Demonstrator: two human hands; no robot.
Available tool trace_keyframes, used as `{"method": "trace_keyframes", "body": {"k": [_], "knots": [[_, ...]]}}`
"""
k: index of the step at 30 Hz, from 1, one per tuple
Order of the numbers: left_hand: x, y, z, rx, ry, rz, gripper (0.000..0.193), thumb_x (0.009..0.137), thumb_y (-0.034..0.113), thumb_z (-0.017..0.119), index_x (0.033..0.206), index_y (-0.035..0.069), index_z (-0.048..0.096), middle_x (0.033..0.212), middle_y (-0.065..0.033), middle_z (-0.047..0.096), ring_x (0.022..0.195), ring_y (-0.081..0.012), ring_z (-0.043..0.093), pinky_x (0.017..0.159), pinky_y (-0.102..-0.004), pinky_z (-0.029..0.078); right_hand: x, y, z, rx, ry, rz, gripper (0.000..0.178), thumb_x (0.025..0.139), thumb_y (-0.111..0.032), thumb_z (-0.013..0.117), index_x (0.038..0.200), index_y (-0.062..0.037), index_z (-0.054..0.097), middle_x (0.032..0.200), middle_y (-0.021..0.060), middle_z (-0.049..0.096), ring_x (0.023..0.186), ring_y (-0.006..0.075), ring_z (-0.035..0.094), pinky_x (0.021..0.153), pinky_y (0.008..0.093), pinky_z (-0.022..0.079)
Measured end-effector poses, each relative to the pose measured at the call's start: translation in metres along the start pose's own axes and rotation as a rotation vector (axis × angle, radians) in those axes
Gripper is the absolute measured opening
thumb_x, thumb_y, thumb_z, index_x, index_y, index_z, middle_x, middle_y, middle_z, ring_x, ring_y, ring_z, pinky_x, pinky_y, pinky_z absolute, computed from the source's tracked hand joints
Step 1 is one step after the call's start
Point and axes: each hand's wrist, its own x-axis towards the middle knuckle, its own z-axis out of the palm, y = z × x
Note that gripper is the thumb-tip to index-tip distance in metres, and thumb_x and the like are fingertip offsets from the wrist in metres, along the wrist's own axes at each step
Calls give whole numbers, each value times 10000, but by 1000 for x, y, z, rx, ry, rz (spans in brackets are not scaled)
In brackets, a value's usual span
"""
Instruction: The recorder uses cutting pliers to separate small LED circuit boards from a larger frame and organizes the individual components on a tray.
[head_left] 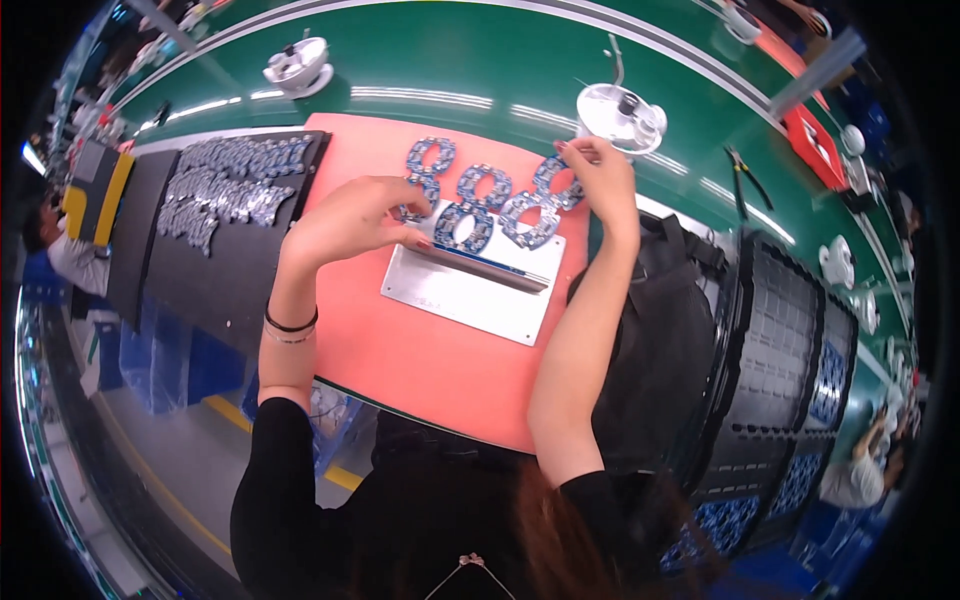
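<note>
A panel of joined ring-shaped blue circuit boards [464, 228] stands over a silver metal plate fixture [460, 300]. Its lower edge appears to meet the long raised slot of the fixture. My left hand [362, 215] grips the panel's left end, fingers at the left rings and thumb low near the slot. At the upper right end, my right hand [603, 178] pinches the top of the right-hand rings between thumb and fingers. Part of the left rings is hidden behind my left fingers.
A pink mat [400, 380] lies under the fixture. To the left, a black board [225, 260] bears rows of circuit pieces. On the right are a black bag [660, 340], black trays [770, 340] and pliers [748, 182]. White round devices, one a dish-like unit [625, 115], stand on the green conveyor [440, 75].
</note>
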Motion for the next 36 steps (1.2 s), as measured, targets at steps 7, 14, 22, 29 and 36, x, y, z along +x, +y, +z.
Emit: {"method": "trace_keyframes", "body": {"k": [7, 14, 22, 29, 36], "knots": [[-45, 0, 44, 162, 385, -455, 321, 933, 318, 652, 857, 6, 672, 787, -131, 647, 713, -260, 644, 654, -379, 498, -2, 12, -7, 6, -108, 39, 290, 873, -277, 742, 1024, -32, 701, 796, 42, 701, 694, 78, 590, 599, 247, 417], [-43, -7, 82, -377, 596, -443, 260, 1017, 165, 535, 824, 4, 604, 672, -9, 557, 604, -51, 540, 537, -246, 427, -3, 21, -19, 93, -182, 22, 274, 871, -153, 731, 1096, -8, 672, 764, 6, 656, 706, 66, 584, 611, 225, 408], [-247, 12, 26, -782, 603, -386, 417, 1009, 325, 570, 709, 63, 449, 625, -20, 468, 501, -101, 477, 449, -259, 429, -9, 2, -37, 280, -217, -13, 224, 881, -28, 670, 1097, 31, 657, 878, 56, 673, 787, 125, 652, 722, 257, 499], [-507, -24, 204, -1275, 1207, -1164, 278, 930, 298, 701, 769, 154, 527, 642, 14, 544, 520, -125, 548, 470, -249, 450, -28, -49, -39, 461, -155, -138, 141, 908, -61, 680, 1015, 28, 663, 901, 51, 660, 750, 112, 632, 681, 231, 485], [-560, -125, 337, -1764, 1184, -1522, 347, 945, 433, 665, 870, 96, 635, 655, -27, 618, 577, -169, 624, 521, -316, 522, -38, -58, -55, 557, -26, -233, 132, 900, -85, 705, 976, 18, 672, 875, 42, 672, 690, 96, 622, 585, 220, 464]]}}
